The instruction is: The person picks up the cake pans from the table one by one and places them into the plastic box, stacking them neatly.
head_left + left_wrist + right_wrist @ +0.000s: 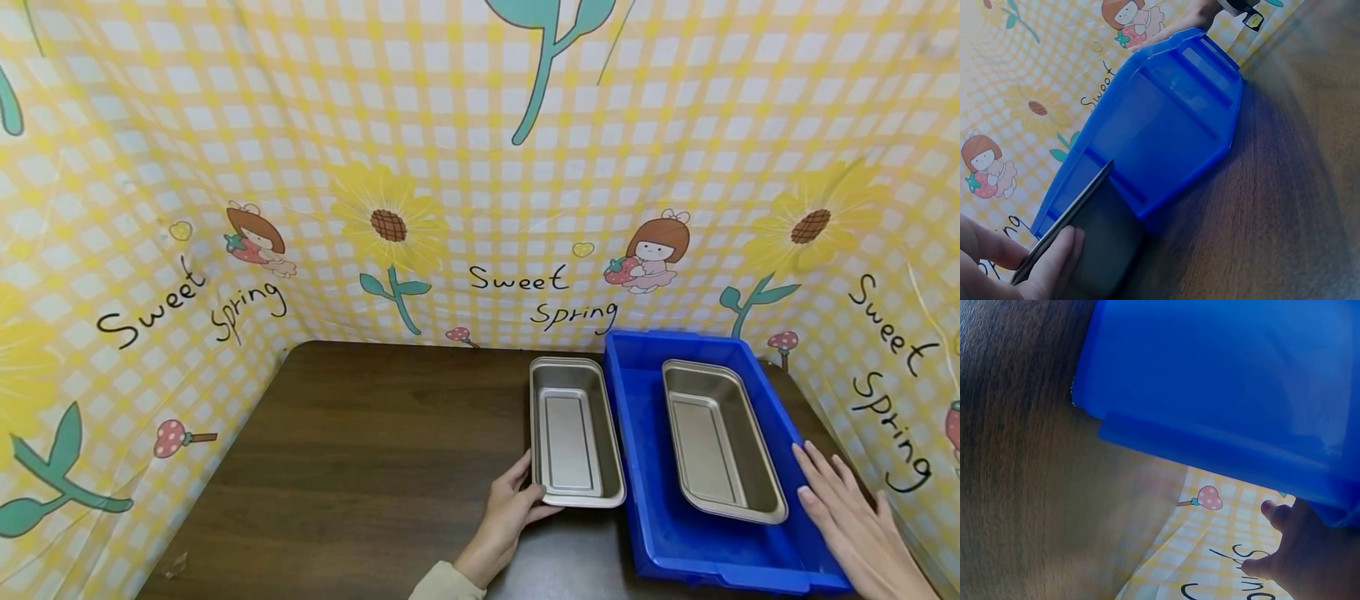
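A metal loaf pan stands left of the blue plastic tray, close along its side. My left hand pinches the pan's rim at the near left corner; in the left wrist view, thumb and fingers press the rim from both sides. Inside the tray lies a second loaf pan, slightly slanted. At the tray's right edge is my right hand, its fingers extended against the outer rim. The right wrist view shows the tray's wall above that hand, whose contact is partly hidden.
Both pans and the tray are on a dark wooden table. A yellow checked cloth printed with flowers and lettering hangs behind and along both sides. A small clear scrap lies near the table's left edge.
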Tool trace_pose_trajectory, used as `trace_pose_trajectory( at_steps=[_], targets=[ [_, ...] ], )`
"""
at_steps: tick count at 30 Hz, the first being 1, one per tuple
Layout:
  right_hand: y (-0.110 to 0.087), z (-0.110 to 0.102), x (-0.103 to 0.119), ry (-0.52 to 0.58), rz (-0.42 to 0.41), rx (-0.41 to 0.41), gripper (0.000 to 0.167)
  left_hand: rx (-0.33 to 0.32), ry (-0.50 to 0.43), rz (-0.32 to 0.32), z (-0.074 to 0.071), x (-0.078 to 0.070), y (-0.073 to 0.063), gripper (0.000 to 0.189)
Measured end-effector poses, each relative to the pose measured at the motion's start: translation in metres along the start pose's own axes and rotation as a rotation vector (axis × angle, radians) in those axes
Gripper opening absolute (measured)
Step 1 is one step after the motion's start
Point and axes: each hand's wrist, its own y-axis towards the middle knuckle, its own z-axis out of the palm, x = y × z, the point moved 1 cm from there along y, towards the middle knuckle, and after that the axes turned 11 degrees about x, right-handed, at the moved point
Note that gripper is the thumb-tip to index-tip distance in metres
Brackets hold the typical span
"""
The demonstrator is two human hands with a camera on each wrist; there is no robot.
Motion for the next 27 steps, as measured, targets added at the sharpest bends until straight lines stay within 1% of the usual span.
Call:
trace_pose_trajectory(
  at_steps=[7,14,22,27],
  targets=[
    [0.0,0.002,-0.004,-0.02,-0.017,-0.008,0.068,0.005,-0.03,-0.006,0.0,0.001,0.0,0.079],
    [0.0,0.002,-0.005,-0.03,-0.01,-0.001,0.069,0.008,-0.062,-0.004,-0.001,0.002,0.001,0.079],
    [0.001,0.0,-0.002,-0.044,-0.002,0.001,0.069,0.0,-0.076,-0.007,0.003,-0.005,0.003,0.08],
    [0.001,0.0,-0.001,-0.043,-0.01,-0.007,0.069,-0.001,-0.085,-0.004,0.004,-0.01,0.001,0.08]
  ],
)
